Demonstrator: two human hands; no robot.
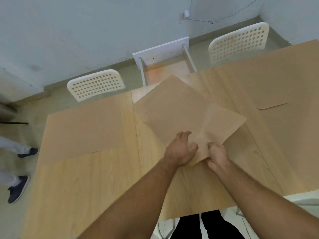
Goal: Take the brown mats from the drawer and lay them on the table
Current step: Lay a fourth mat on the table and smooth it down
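Left hand (181,150): fingers curled and spread, bearing down on the near corner of the held mat (176,111), thumb side toward the other hand. Right hand (217,156): thumb on top, fingers folded beneath, clamped on the same corner just beside the left. The held mat sits diamond-wise above the table (77,187) centre, buckled along a crease rising from the right thumb; its far corner overlaps the open drawer (165,66) in view. Near mat (195,188) lies flat beneath the hands and overhangs the near table edge. Left mat (82,125) and right mat (259,83) lie flat. White perforated chairs (96,83) (240,40) stand at the far side. Shoes (19,188) on the floor, left.
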